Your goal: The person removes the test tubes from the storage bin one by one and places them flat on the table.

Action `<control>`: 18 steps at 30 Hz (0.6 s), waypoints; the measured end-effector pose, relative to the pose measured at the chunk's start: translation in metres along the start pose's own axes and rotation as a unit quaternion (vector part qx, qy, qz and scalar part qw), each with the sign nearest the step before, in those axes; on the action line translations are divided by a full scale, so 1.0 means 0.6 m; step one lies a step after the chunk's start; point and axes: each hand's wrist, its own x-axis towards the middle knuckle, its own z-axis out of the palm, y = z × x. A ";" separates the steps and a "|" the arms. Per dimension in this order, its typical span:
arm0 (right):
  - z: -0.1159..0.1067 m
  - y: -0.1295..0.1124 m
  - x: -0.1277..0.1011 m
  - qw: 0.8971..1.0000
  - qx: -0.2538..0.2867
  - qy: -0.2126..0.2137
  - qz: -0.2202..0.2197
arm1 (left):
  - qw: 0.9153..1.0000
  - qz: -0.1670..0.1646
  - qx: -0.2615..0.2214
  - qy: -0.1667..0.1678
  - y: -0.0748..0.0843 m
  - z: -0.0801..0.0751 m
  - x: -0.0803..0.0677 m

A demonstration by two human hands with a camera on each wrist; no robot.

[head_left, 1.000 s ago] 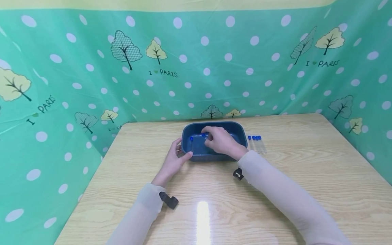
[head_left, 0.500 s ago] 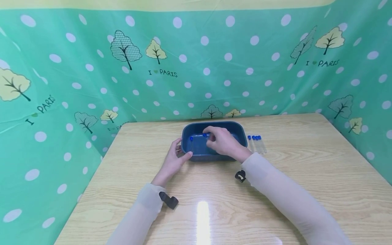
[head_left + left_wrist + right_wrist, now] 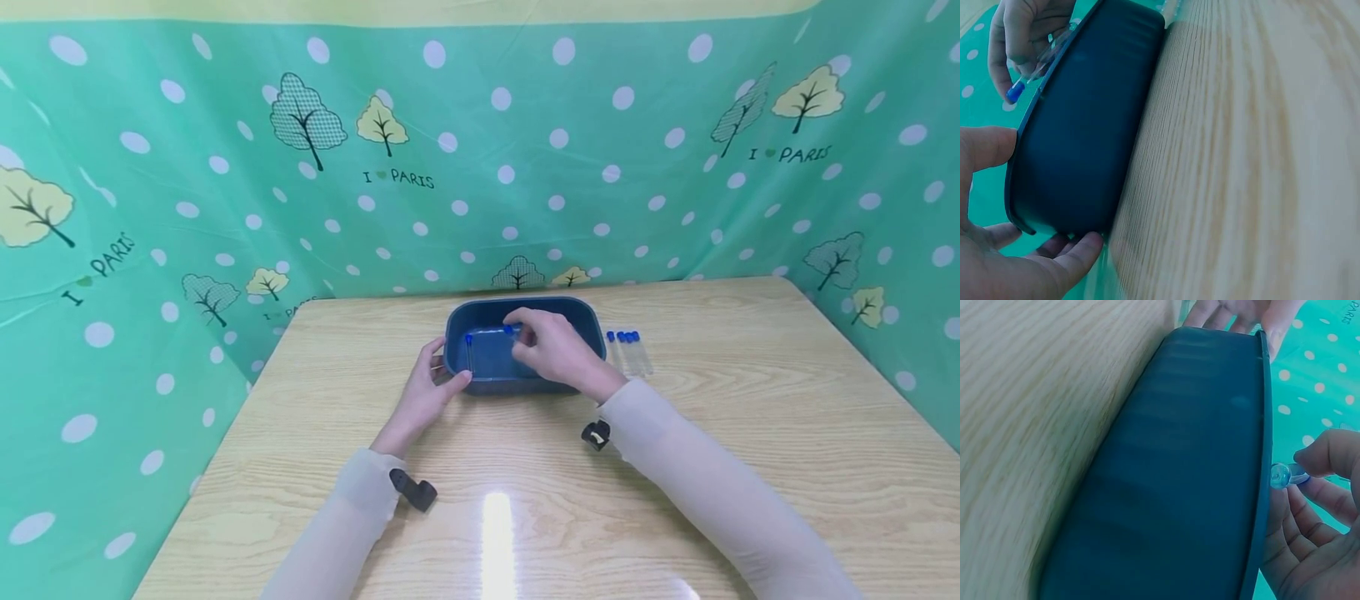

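A dark blue plastic basin (image 3: 495, 387) sits on the wooden table. My left hand (image 3: 422, 397) grips its left end, with the thumb on the near rim and fingers against the outer side. Over the basin, my right hand (image 3: 551, 348) pinches a clear test tube (image 3: 1280, 475) by thumb and fingertips. Its blue cap (image 3: 1015, 92) points away from the palm in the left wrist view, and the tube is tilted. One more blue-capped tube (image 3: 470, 357) lies inside the basin at the left. The right hand hides part of the basin's interior.
Several blue-capped clear tubes (image 3: 633, 357) lie side by side on the table (image 3: 735, 375), just right of the basin. A green curtain (image 3: 465, 225) with white dots hangs behind the table and along both sides.
My right hand has shifted slightly to the right over the basin, carrying the test tube with it. The left hand and the basin have stayed in place.
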 end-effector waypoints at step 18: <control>-0.016 0.008 -0.011 1.000 0.026 0.007 0.012 | 1.000 0.009 -0.002 0.003 0.003 0.001 0.000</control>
